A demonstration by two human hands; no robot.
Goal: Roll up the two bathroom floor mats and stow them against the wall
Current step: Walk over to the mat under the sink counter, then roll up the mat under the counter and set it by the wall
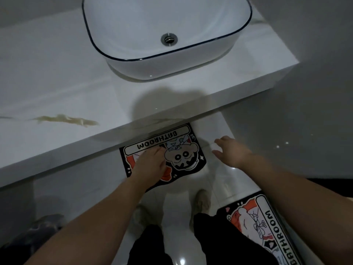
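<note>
Now we reach for the far bathroom mat (183, 150) — both mats flat.
Our left hand (150, 161) lies spread upon it under the desk (57, 92); our right hand (232, 152) hovers open beside it — the second mat (267, 230) lies by our right leg.

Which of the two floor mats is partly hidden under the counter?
The mat under the left hand: its far edge disappears beneath the counter. The other mat, at the lower right, lies on open floor beside the person's leg.
</note>
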